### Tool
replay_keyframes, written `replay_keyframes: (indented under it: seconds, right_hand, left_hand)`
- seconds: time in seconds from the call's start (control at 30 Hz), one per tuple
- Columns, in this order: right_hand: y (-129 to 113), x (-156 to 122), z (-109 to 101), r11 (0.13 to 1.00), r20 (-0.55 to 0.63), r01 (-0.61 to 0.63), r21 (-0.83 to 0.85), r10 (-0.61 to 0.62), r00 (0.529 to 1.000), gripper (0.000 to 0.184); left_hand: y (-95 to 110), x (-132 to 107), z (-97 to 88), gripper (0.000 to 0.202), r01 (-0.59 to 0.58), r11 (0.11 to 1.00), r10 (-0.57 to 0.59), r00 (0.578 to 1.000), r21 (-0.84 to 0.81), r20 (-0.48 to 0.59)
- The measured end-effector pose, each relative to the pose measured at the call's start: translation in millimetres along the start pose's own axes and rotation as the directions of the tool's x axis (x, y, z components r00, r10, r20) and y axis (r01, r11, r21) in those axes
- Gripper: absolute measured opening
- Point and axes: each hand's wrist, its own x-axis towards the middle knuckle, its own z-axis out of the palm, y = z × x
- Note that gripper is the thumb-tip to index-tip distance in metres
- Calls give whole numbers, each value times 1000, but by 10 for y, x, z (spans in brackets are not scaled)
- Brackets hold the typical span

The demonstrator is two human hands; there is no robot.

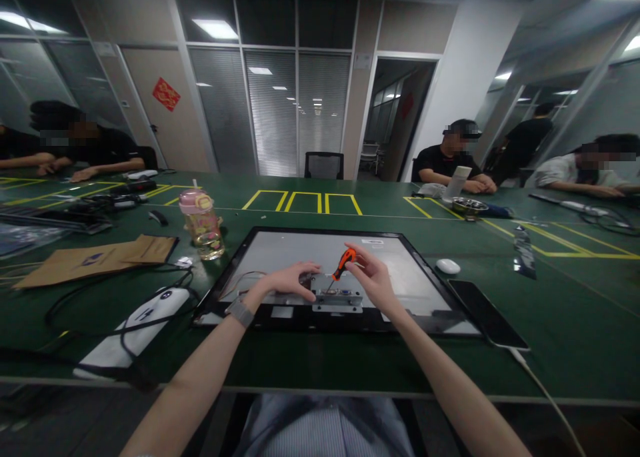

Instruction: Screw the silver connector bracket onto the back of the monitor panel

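A flat monitor panel (400,270) lies back-up on the green table in front of me, with a metal bracket (337,300) near its lower middle. My right hand (373,277) is closed round a small orange-handled screwdriver (343,264), whose tip points down at the bracket. My left hand (290,280) rests on the panel just left of the bracket, fingers curled against the metal; whether they pinch anything I cannot make out.
A pink-lidded bottle (203,224) and brown paper bag (100,257) lie to the left. A white device (135,327) with black cables sits near the front edge. A white mouse (448,266) and a phone (487,314) lie to the right. Other people sit round the table.
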Motion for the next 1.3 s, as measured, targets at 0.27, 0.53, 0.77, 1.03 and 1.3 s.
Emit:
replay_keyframes:
  seconds: [0.27,0.53,0.77,1.03,1.3]
  right_hand:
    - [-77,-10,1,999,66,1,54,-4,998,40]
    - [-46,-8,-5,1000,11,10,10,-10,1000,39]
    - [-30,-6,5,995,44,-4,102,-1,999,32]
    - [-39,2,3,990,43,-17,138,11,999,25]
    - [-43,18,2,998,-60,30,60,-26,998,13]
  left_hand:
    - [-32,7,10,80,10,1000,-10,1000,16,-4]
    - [28,-10,-3,81,28,999,-28,1000,23,2]
    - [19,-9,-7,79,15,1000,-15,1000,19,3]
    - [30,-16,-9,80,23,1000,-23,1000,20,6]
    - [54,-14,-16,78,15,999,-16,1000,45,14]
